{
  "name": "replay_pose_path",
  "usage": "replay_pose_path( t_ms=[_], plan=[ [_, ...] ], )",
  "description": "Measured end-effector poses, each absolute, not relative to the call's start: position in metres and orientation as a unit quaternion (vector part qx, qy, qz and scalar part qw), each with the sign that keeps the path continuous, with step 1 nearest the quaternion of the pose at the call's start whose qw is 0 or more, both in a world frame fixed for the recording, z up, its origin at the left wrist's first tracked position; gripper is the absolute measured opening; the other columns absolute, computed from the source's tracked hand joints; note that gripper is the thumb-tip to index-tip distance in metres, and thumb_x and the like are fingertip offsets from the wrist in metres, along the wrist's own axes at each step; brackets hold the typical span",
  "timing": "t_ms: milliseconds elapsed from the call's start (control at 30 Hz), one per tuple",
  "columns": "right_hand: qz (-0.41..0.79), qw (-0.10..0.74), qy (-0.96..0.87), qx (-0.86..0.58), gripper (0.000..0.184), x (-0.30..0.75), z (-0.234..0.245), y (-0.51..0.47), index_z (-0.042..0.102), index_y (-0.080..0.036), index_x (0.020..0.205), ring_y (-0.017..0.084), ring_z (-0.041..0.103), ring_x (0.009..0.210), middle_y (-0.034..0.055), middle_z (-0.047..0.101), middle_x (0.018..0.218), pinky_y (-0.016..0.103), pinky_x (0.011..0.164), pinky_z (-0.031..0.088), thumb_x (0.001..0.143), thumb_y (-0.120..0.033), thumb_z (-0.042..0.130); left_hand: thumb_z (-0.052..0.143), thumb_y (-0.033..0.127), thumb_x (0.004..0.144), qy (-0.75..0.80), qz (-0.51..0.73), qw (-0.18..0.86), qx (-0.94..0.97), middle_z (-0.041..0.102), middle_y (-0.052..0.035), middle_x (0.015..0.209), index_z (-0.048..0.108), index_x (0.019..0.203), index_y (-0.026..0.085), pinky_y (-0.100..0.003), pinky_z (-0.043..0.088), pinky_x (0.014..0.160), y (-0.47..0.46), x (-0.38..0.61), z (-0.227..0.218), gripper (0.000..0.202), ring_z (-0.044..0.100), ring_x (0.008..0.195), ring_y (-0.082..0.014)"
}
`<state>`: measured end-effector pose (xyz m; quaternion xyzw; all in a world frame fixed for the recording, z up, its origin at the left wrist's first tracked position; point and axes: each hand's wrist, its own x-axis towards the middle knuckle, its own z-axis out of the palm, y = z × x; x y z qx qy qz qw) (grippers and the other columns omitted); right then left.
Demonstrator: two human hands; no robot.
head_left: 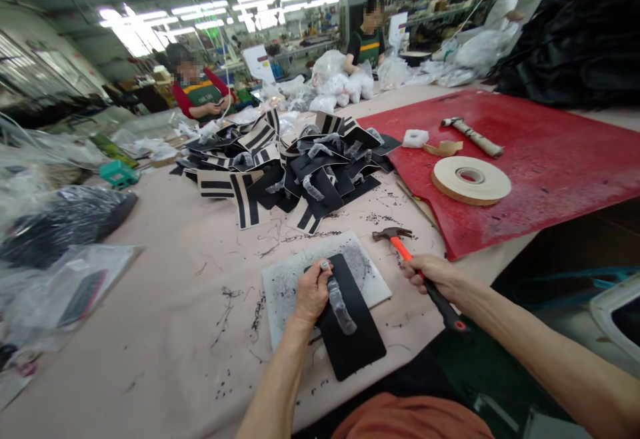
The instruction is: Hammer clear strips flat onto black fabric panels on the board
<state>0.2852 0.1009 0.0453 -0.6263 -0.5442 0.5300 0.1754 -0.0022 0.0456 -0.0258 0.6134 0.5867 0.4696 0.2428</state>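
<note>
My left hand [311, 292] is closed round a small metal punch [325, 266], held upright on a black fabric piece [350, 332]. That piece carries a grey strap [341, 309] and lies on a pale grey cutting slab [290, 286]. My right hand [434, 277] grips the orange-and-black handle of a hammer [407, 256], whose head hangs just right of the slab, above the table. A heap of black and striped fabric pieces [290, 166] lies beyond the slab.
A red mat [540, 159] on the right holds a tape roll [471, 179], a second hammer [473, 134] and a white block [415, 138]. Plastic bags [60, 226] lie at the left. Two people work at the table's far end, with a third at the far right.
</note>
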Motion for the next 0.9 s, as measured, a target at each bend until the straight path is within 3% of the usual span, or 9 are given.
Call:
replay_pose_path(
  t_ms=[100,200,367,433,567,633,733,767,900],
  plan=[
    [0.502,0.222,-0.589,-0.593,0.031,0.263,0.072,0.086,0.046,-0.023,0.082,0.011,0.037,0.043,-0.0058,0.044,0.059,0.022,0.041,0.032,0.098,-0.046,0.034,0.051,0.028,0.097,0.586,0.468,0.24,0.617,0.076,-0.0054,0.098,0.068,0.101,0.021,-0.031,0.055,0.085,0.044,-0.002,-0.028,0.018,0.072,0.093,-0.0197],
    [0.333,0.25,-0.744,-0.522,0.037,0.246,0.088,0.071,0.047,-0.023,0.085,0.014,0.046,0.052,-0.0008,0.052,0.064,0.025,0.05,0.033,0.102,-0.051,0.03,0.051,0.027,0.097,0.584,0.472,0.235,0.616,0.076,-0.0053,0.098,0.068,0.1,0.021,-0.031,0.055,0.086,0.045,-0.002,-0.028,0.018,0.071,0.093,-0.0195],
    [0.145,0.04,-0.893,-0.424,0.028,0.231,0.111,0.072,0.054,-0.019,0.092,0.015,0.047,0.049,0.0041,0.06,0.065,0.029,0.05,0.02,0.104,-0.037,0.036,0.05,0.024,0.095,0.593,0.459,0.226,0.622,0.075,-0.0049,0.093,0.067,0.096,0.021,-0.031,0.054,0.081,0.046,-0.002,-0.028,0.018,0.071,0.086,-0.0195],
    [0.121,0.082,-0.892,-0.427,0.029,0.229,0.124,0.076,0.053,-0.02,0.091,0.015,0.048,0.05,0.0031,0.059,0.064,0.029,0.05,0.021,0.105,-0.038,0.035,0.049,0.025,0.095,0.59,0.461,0.231,0.621,0.076,-0.0053,0.096,0.067,0.097,0.022,-0.031,0.054,0.083,0.046,-0.002,-0.028,0.018,0.071,0.09,-0.0198],
    [0.116,0.281,-0.835,-0.458,0.037,0.227,0.126,0.073,0.047,-0.021,0.089,0.014,0.047,0.051,0.0003,0.054,0.062,0.027,0.052,0.029,0.107,-0.04,0.022,0.049,0.027,0.096,0.583,0.473,0.241,0.615,0.076,-0.0052,0.098,0.067,0.098,0.022,-0.032,0.054,0.088,0.046,-0.002,-0.028,0.018,0.071,0.093,-0.0198],
    [0.119,0.236,-0.858,-0.441,0.035,0.23,0.115,0.069,0.047,-0.021,0.085,0.013,0.042,0.046,-0.0008,0.051,0.059,0.027,0.048,0.025,0.106,-0.038,0.024,0.049,0.026,0.095,0.584,0.469,0.24,0.617,0.076,-0.0049,0.095,0.067,0.097,0.022,-0.031,0.054,0.085,0.046,-0.003,-0.028,0.018,0.071,0.09,-0.0197],
    [0.112,0.087,-0.898,-0.417,0.031,0.236,0.108,0.068,0.049,-0.021,0.082,0.013,0.035,0.041,-0.0023,0.048,0.054,0.03,0.046,0.014,0.104,-0.037,0.035,0.049,0.025,0.095,0.589,0.455,0.238,0.624,0.075,-0.0045,0.091,0.067,0.096,0.022,-0.03,0.054,0.079,0.046,-0.003,-0.029,0.018,0.07,0.084,-0.0193],
    [0.109,0.087,-0.897,-0.42,0.03,0.236,0.11,0.069,0.049,-0.021,0.083,0.013,0.035,0.042,-0.0024,0.048,0.054,0.03,0.047,0.014,0.104,-0.038,0.036,0.049,0.025,0.095,0.588,0.454,0.237,0.626,0.075,-0.0046,0.092,0.067,0.097,0.022,-0.03,0.053,0.079,0.046,-0.003,-0.029,0.018,0.07,0.085,-0.0193],
    [0.113,0.282,-0.832,-0.465,0.036,0.231,0.122,0.07,0.047,-0.021,0.087,0.013,0.043,0.048,-0.0008,0.052,0.061,0.026,0.05,0.027,0.107,-0.04,0.024,0.05,0.027,0.096,0.583,0.465,0.243,0.62,0.074,-0.0051,0.097,0.067,0.099,0.022,-0.031,0.053,0.085,0.046,-0.003,-0.03,0.018,0.069,0.091,-0.0193]
  ],
)
